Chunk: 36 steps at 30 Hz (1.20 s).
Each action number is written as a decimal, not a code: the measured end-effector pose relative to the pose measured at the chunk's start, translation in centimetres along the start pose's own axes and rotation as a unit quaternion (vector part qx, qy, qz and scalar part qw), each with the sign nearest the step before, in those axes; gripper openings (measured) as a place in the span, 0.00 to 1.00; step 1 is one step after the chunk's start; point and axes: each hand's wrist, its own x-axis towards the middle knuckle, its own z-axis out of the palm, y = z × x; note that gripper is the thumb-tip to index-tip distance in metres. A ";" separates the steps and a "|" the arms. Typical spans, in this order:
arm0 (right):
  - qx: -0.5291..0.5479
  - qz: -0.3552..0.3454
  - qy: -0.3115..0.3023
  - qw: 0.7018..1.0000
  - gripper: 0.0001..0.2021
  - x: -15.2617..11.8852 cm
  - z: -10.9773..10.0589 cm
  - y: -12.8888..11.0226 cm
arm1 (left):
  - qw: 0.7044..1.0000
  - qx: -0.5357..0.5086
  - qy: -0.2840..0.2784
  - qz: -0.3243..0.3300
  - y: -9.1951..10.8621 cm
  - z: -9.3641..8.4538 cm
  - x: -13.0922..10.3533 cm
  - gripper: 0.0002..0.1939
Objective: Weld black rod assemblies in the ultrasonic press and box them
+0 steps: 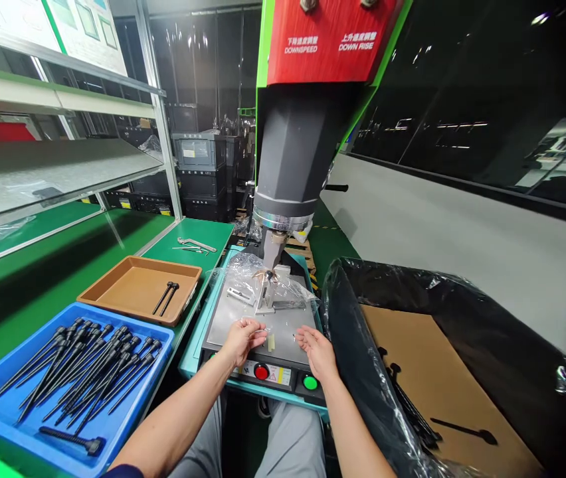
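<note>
My left hand [246, 340] hovers over the front of the press's metal plate [218, 326], thumb and fingertips pressed together on something too small to name. To its right, my right hand [315, 348] is over the same plate, fingers slightly curved and apart, with nothing clear in them. Beyond both hands a metal fixture [265, 299] stands under the press horn [272, 249], with clear plastic film [295, 289] around it. A red button [262, 372] and a green button [310, 382] sit on the front panel.
On the left, a blue tray [163, 335] holds several black long-stemmed parts, and a brown tray [113, 292] holds two. Wrenches [196, 244] lie behind. At right stands a black-lined bin [345, 318] with cardboard and black parts. The press head [290, 146] hangs above.
</note>
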 end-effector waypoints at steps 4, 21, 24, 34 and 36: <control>0.012 -0.010 0.020 1.000 0.23 0.2 0.1 0.4 | 1.000 0.010 0.001 -0.013 0.0 -0.1 -0.1 0.22; -0.416 -0.152 0.113 0.889 0.39 -8.4 -8.3 5.6 | 0.814 0.450 0.252 0.267 -4.1 -14.9 -3.9 0.31; -0.434 -0.139 0.097 0.885 0.40 -8.6 -8.4 6.4 | 0.834 0.444 0.214 0.248 -5.0 -16.1 -3.0 0.33; -0.433 -0.136 0.101 0.885 0.40 -8.5 -8.5 6.7 | 0.865 0.403 0.183 0.236 -5.8 -16.8 -2.5 0.36; -0.429 -0.127 0.085 0.890 0.40 -8.6 -8.7 6.7 | 0.865 0.403 0.183 0.239 -5.9 -16.8 -2.5 0.37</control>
